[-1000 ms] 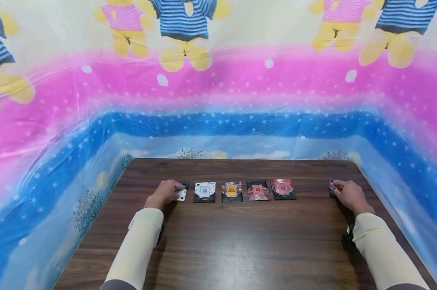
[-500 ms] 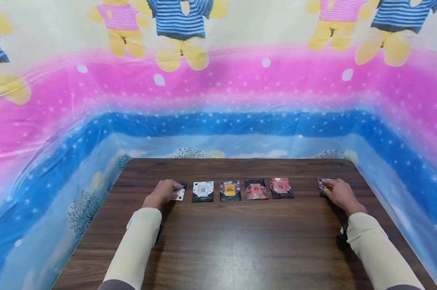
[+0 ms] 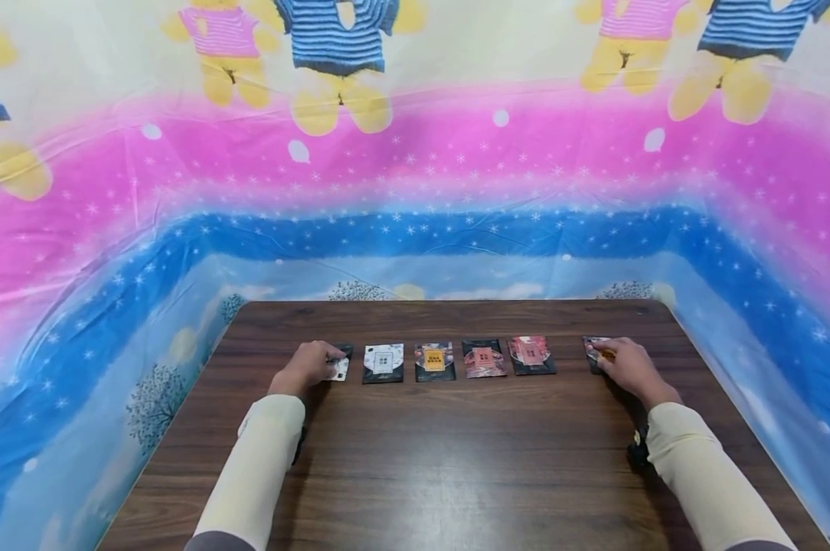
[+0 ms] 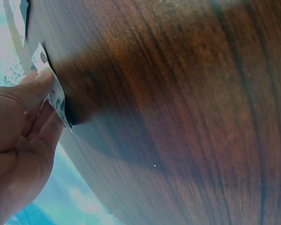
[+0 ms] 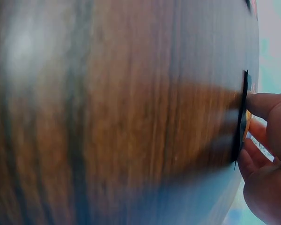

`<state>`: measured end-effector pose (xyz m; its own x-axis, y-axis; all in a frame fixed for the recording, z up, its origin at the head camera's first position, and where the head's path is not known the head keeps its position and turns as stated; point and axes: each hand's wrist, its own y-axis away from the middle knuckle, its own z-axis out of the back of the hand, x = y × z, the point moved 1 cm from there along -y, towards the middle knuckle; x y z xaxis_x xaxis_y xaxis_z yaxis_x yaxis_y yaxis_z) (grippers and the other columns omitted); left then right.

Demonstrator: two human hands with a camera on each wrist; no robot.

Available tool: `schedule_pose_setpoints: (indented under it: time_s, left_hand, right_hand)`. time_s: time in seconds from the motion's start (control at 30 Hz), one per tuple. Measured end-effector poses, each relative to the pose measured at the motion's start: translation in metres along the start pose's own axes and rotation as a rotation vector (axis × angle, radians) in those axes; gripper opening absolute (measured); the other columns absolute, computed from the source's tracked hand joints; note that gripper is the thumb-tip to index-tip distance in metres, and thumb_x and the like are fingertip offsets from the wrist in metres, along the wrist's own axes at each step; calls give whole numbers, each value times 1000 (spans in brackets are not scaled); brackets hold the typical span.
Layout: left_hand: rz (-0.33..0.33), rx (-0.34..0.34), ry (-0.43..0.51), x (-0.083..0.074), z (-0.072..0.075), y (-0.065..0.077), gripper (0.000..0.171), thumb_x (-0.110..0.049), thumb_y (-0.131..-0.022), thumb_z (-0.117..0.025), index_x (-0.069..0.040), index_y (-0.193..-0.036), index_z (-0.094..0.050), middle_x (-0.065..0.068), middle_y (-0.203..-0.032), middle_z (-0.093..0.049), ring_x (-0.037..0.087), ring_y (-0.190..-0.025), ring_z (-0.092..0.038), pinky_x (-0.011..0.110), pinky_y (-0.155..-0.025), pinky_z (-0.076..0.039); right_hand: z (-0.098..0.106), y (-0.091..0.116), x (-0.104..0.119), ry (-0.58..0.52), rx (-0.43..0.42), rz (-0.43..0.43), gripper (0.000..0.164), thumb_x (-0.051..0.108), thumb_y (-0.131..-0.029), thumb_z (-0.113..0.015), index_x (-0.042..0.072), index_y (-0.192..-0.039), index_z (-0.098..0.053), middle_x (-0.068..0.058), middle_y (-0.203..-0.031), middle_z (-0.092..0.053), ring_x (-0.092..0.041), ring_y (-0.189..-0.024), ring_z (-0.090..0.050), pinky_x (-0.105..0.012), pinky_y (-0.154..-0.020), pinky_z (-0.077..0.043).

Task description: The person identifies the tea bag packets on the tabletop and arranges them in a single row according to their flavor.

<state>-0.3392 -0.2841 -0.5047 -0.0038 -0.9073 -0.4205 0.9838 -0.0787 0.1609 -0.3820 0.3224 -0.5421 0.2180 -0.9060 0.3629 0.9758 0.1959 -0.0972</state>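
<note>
Several small flat sachets lie in a row on the brown wooden table. At the row's left end my left hand (image 3: 306, 366) pinches a white and black sachet (image 4: 57, 97), its thumb on the printed face in the left wrist view. My right hand (image 3: 627, 369) holds a dark sachet with a bit of orange (image 3: 593, 353) by its edges, low at the tabletop, right of the row. Between the hands lie a white sachet (image 3: 383, 363), one with a yellow label (image 3: 435, 361), a dark red one (image 3: 485, 358) and a red and black one (image 3: 533, 355). Fingers cover part of both held sachets.
The wooden table (image 3: 456, 459) has its far edge just behind the row. A printed curtain (image 3: 415, 237) with bears and snowflakes hangs around the table's back and sides.
My right hand has slid left with its sachet, narrowing the gap to the row. The left hand keeps its place on its sachet. The head view has shifted slightly.
</note>
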Motion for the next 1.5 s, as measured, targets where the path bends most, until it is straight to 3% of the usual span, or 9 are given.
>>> schedule_pose_setpoints:
  time_s: [0.27, 0.5, 0.7, 1.0, 1.27, 1.5]
  left_hand:
    - [2, -3, 5, 1, 2, 3, 38, -1, -94, -65, -10, -130, -71, 22, -142, -60, 28, -106, -66, 31, -71, -48]
    - [16, -2, 8, 1, 1, 4, 37, -1, -94, -66, -11, -130, -71, 21, -143, -60, 34, -120, -63, 34, -76, -51]
    - [3, -10, 0, 0, 1, 6, 37, -1, -94, -65, -10, -130, -71, 21, -142, -61, 31, -113, -64, 33, -75, -49]
    - [10, -4, 4, -3, 0, 5, 39, 0, -94, -65, -11, -131, -71, 20, -144, -59, 35, -126, -59, 36, -80, -51]
    - [14, 4, 1, -4, -2, 1, 39, 0, -93, -66, -11, -131, -71, 20, -143, -60, 30, -114, -62, 33, -75, -49]
    - [-4, 9, -26, -2, -3, -1, 39, 1, -94, -65, -10, -131, -71, 23, -143, -59, 36, -123, -61, 36, -78, -51]
  right_hand:
    - [-8, -7, 11, -12, 11, 16, 43, 11, -97, -64, -1, -138, -61, -37, -136, -53, -57, -125, -48, -70, -106, -36]
    - [-15, -11, 24, -23, 19, -6, 43, 10, -97, -65, 1, -139, -62, -36, -137, -53, -57, -126, -48, -69, -107, -36]
    - [-16, -13, 34, -25, 29, -2, 43, 11, -97, -66, 3, -139, -62, -34, -138, -54, -56, -127, -48, -68, -107, -36]
    - [-20, -16, 41, -30, 34, 7, 43, 11, -96, -67, 4, -138, -63, -32, -138, -56, -55, -128, -48, -67, -108, -36]
    - [-20, -16, 44, -27, 46, 18, 43, 9, -96, -67, 3, -138, -63, -33, -137, -55, -54, -127, -48, -67, -108, -35]
    - [-21, -19, 45, -6, 66, 35, 43, 9, -97, -65, 3, -139, -62, -34, -138, -53, -57, -126, -47, -67, -105, -39]
